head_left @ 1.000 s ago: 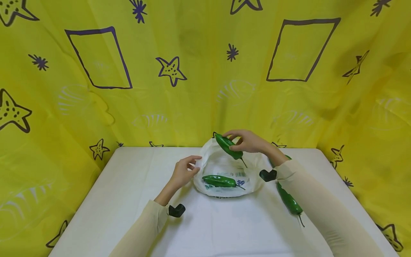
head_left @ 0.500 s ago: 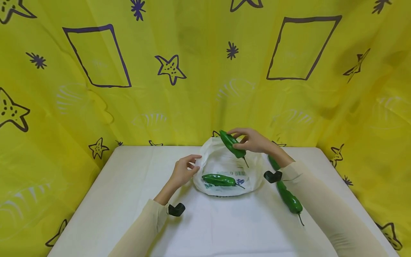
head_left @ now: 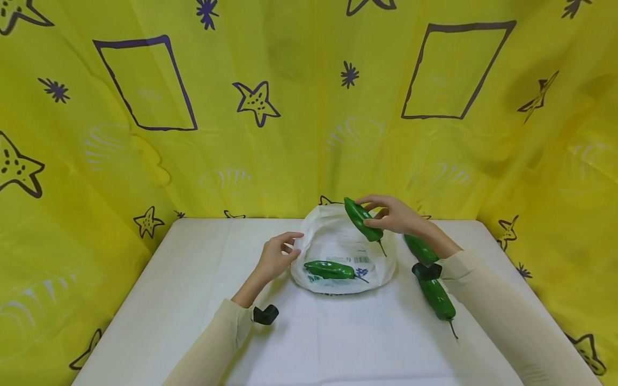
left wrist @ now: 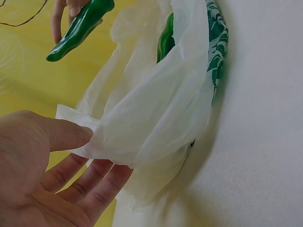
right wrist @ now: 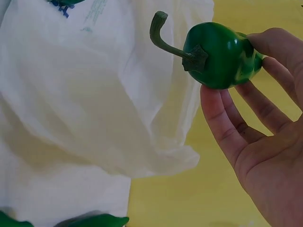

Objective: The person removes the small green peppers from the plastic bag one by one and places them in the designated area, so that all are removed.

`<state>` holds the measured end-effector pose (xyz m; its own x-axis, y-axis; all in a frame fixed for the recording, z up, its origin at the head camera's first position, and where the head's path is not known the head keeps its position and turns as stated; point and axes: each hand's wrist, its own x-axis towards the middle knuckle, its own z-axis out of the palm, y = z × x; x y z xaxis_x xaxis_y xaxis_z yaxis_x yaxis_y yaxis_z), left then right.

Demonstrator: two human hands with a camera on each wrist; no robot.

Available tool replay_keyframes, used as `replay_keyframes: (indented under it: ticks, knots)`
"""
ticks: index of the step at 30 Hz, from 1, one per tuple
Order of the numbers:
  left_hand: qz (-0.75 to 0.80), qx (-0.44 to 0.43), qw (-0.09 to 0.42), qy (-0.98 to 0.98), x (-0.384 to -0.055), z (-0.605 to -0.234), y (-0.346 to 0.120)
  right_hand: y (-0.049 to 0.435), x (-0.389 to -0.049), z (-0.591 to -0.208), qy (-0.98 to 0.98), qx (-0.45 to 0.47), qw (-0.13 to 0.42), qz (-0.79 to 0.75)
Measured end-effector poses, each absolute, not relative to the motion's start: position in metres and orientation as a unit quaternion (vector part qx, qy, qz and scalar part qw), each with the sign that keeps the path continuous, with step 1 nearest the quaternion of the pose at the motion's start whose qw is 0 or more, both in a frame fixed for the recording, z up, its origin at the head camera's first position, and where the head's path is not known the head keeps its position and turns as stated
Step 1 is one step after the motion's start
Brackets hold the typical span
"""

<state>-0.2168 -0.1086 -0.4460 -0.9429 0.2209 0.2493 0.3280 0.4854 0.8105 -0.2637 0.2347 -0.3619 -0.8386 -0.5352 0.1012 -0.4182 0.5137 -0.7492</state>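
A white plastic bag [head_left: 314, 225] lies with its mouth wide apart in the middle of the table. My left hand [head_left: 277, 259] pinches its left rim; in the left wrist view the thumb [left wrist: 71, 135] is over the film and the fingers are under it. Inside the bag rests one long green pepper [head_left: 330, 270], its stem pointing right. My right hand [head_left: 393, 214] holds another green pepper [head_left: 363, 219] up above the bag's back right rim, stem downward. The right wrist view shows this held pepper [right wrist: 218, 54] from the stem end, between thumb and fingers.
Two more green peppers lie on the table to the right of the bag: a front pepper [head_left: 436, 300] and a back pepper [head_left: 420, 248] partly behind the right forearm. A yellow patterned curtain [head_left: 299, 155] stands around the white table [head_left: 193, 289].
My right hand has moved to the right with the pepper, from over the bag's middle toward its right rim. The left hand, bag and pepper inside have stayed put.
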Motion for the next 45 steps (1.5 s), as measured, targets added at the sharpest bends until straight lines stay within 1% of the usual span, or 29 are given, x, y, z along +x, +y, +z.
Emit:
replay_keyframes:
  ticks: [7,23,27,39,45]
  knots:
    - [-0.482,-0.158,0.054,-0.860,-0.216,-0.445,-0.109,0.257,-0.252,-0.365,0.875,-0.266,0.059,-0.400]
    - [-0.477,-0.155,0.046,-0.864,-0.218,-0.444,-0.110,0.307,-0.210,-0.366,0.894,-0.227,0.046,-0.384]
    - [-0.480,-0.158,0.052,-0.861,-0.218,-0.445,-0.109,0.319,-0.204,-0.370,0.899,-0.217,0.038,-0.379]
    - [-0.482,-0.154,0.048,-0.861,-0.218,-0.446,-0.108,0.351,-0.182,-0.386,0.912,-0.201,0.003,-0.358]
    - [-0.483,-0.167,0.052,-0.858,-0.219,-0.447,-0.110,0.366,-0.169,-0.392,0.912,-0.182,0.009,-0.366]
